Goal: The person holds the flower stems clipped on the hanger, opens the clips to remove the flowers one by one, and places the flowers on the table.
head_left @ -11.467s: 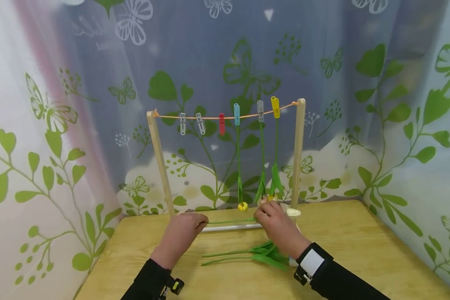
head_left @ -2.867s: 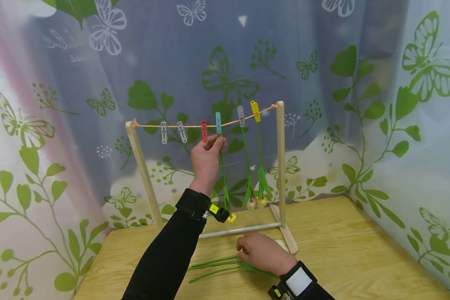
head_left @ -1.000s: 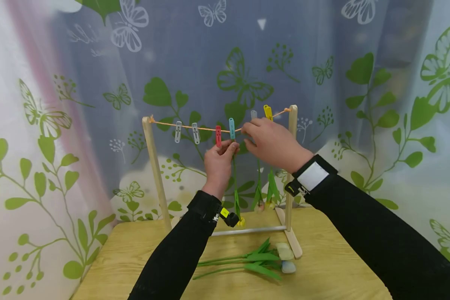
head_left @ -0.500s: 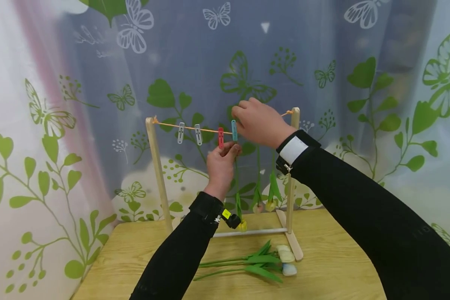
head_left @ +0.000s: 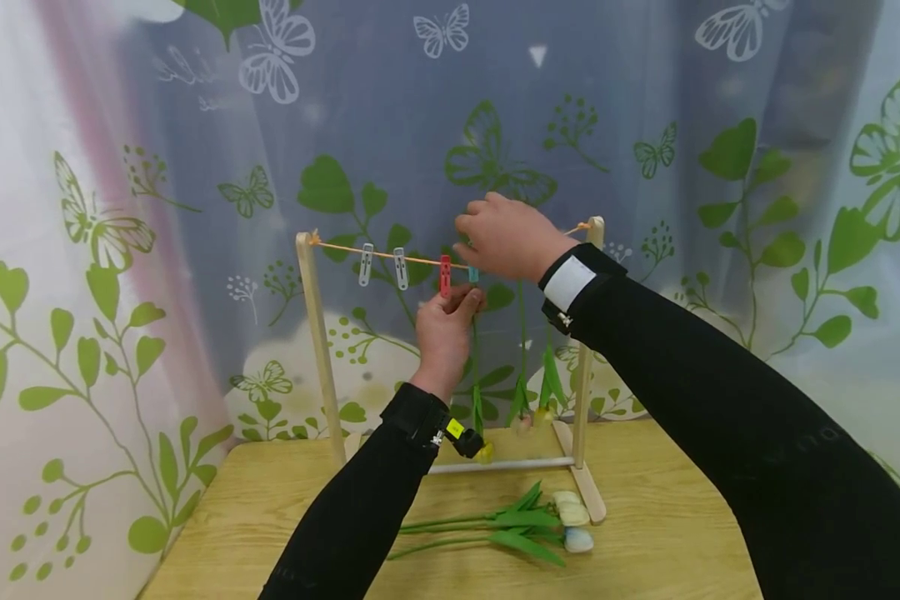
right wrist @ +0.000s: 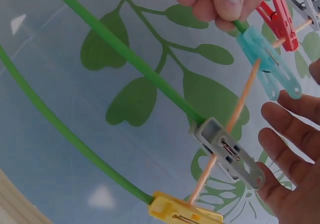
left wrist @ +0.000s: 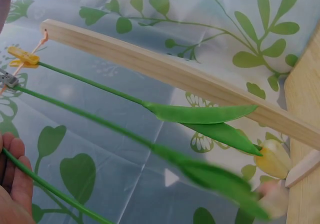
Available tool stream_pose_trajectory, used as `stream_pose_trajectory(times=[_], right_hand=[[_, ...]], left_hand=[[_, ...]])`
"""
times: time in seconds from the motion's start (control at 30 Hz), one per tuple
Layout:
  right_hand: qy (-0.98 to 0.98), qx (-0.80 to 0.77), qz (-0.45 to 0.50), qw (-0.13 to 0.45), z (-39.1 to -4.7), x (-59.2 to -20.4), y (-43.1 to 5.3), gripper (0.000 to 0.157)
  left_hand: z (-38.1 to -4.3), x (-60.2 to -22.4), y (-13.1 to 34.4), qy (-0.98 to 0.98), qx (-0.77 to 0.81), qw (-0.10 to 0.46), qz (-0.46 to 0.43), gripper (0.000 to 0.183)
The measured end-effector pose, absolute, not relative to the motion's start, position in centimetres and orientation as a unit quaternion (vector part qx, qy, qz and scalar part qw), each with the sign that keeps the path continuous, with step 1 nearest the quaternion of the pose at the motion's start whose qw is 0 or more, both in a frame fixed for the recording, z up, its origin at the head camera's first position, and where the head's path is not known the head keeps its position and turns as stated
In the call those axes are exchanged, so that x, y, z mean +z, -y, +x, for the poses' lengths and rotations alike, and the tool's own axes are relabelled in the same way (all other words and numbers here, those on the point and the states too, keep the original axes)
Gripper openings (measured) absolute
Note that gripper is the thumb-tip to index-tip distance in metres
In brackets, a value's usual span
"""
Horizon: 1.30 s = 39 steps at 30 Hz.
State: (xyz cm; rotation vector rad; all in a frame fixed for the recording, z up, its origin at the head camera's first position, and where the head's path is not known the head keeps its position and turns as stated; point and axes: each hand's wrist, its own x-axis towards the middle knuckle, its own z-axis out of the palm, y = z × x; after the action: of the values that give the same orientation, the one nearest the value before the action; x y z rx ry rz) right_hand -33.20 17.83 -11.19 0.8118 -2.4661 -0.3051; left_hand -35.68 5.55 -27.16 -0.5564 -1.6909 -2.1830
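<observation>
The left hand [head_left: 444, 329]'s fingers pinch the stem [left wrist: 55, 191] of a tulip [head_left: 477, 407] hanging head-down beneath the blue clip [right wrist: 261, 51], its end at the clip's mouth. The right hand [head_left: 513, 237]'s fingers spread loosely just beside that clip, gripping nothing. A shallow bite could let the tulip slip once unsupported; bumping the line [right wrist: 243, 96] could set neighbouring flowers swinging. No container shows; loose tulips [head_left: 525, 518] lie on the table [head_left: 667, 483].

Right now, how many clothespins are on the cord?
6, left to right: two gray clothespins, red clothespin, blue clothespin, third gray clothespin, yellow clothespin; head view hides last two.
</observation>
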Motion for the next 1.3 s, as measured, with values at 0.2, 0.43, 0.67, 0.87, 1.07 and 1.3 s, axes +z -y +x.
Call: stream_pose_trajectory(times=[0.2,0.43,0.67,0.87,1.07,1.3], right_hand=[[0.917,-0.131,0.302,0.224,-33.4,-11.2,-17.8,0.037],[0.912,-0.14,0.318,0.218,-33.9,-11.6,-18.4,0.032],[0.905,-0.151,0.322,0.233,-33.7,-11.9,-18.4,0.028],[0.903,-0.151,0.322,0.24,-33.7,-11.9,-18.3,0.027],[0.907,-0.136,0.319,0.241,-33.8,-12.0,-18.4,0.026],[0.91,-0.113,0.318,0.243,-33.7,-11.8,-18.2,0.021]], left_hand=[[-35.4,-26.8,-5.5,0.593,-0.77,0.151,-0.18,0.025],[-35.3,-26.8,-5.5,0.588,-0.77,0.16,-0.19,0.033],[-35.1,-26.8,-5.4,0.588,-0.772,0.151,-0.188,0.035],[-33.7,-25.8,-5.3,0.592,-0.773,0.143,-0.176,0.023],[-34.1,-26.0,-5.6,0.587,-0.776,0.147,-0.18,0.025],[-35.1,-26.9,-5.5,0.589,-0.77,0.153,-0.192,0.038]])
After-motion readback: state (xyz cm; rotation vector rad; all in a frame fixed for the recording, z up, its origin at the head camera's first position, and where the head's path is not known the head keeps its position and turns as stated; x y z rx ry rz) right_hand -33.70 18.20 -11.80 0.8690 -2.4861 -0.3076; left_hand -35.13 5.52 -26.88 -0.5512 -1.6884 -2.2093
